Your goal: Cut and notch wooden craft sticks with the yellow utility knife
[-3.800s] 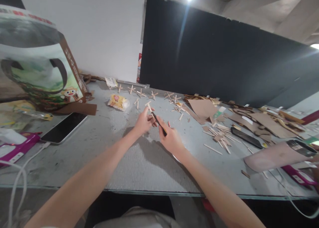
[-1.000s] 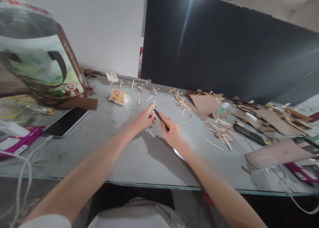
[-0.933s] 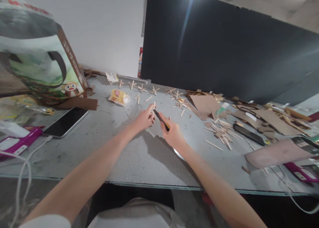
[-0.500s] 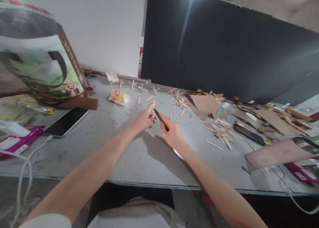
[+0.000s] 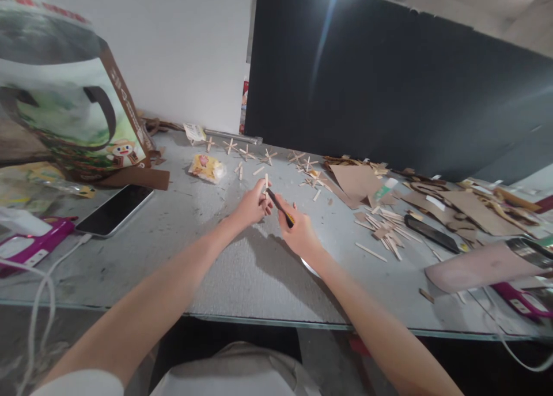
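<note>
Between the fingers of my left hand (image 5: 254, 204) a short wooden stick (image 5: 266, 181) stands roughly upright, pinched near its lower part. My right hand (image 5: 298, 230) is wrapped round a black and yellow utility knife (image 5: 281, 209), whose front end points up and left and meets the stick or lies right beside it. The blade itself is too small to make out. Beyond my hands, several small crossed-stick pieces (image 5: 247, 153) stand in a row at the back of the table. A few loose sticks (image 5: 258, 170) lie just past my left fingertips.
A heap of sticks (image 5: 389, 229) lies right of my hands, near brown cardboard (image 5: 356, 184), a glue stick (image 5: 386, 188) and a dark flat object (image 5: 432, 233). A pink bottle (image 5: 475, 263) lies at the right. A phone (image 5: 116, 210), snack packet (image 5: 206, 169) and printed bag (image 5: 73, 108) are left.
Almost nothing differs. Both hands keep the same place and hold, and the stick's top has shifted very slightly.
</note>
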Demonstrator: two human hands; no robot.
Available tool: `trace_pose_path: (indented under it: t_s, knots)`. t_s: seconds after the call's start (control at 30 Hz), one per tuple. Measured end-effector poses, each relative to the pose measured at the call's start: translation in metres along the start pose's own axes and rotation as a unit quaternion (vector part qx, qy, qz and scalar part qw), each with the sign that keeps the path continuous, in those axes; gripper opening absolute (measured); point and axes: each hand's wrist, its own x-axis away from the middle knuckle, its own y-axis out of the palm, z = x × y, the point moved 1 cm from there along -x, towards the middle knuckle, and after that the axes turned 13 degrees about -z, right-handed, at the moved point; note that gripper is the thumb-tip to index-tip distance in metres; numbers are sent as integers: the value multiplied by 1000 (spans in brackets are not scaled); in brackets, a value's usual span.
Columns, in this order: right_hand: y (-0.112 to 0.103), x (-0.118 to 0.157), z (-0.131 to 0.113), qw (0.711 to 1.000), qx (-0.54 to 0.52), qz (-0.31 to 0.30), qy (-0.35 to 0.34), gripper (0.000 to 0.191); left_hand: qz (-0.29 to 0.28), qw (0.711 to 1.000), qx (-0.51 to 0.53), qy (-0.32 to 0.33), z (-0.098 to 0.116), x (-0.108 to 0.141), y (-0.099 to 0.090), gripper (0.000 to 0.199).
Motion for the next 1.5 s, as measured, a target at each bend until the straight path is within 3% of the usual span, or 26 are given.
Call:
trace_pose_path:
  t_s: [0.27, 0.6, 1.0, 1.13, 1.3, 1.4, 1.5]
  knots:
    - [-1, -1, 3, 998, -63, 8, 10, 55, -2, 999, -28, -46, -5, -1, 5, 53]
    - [-1, 2, 2, 994, -102, 35, -2, 51, -3, 995, -102, -10, 6, 1, -2, 52]
    - [-12, 2, -6, 994, -102, 35, -9, 52, 12, 999, 41, 2, 0, -5, 14, 46]
    - [-12, 3, -6, 996, -87, 27, 12, 52, 12, 1000, 23, 5, 0, -4, 11, 47]
    - [-12, 2, -5, 997, -76, 15, 8, 53, 20, 998, -51, -12, -1, -2, 5, 59]
    - [-14, 2, -7, 998, -52, 0, 17, 55, 49, 996, -75, 9, 2, 1, 5, 77]
    - [-14, 3, -8, 999, -22, -13, 32, 55, 59, 992, -99, 41, 6, 3, 5, 81]
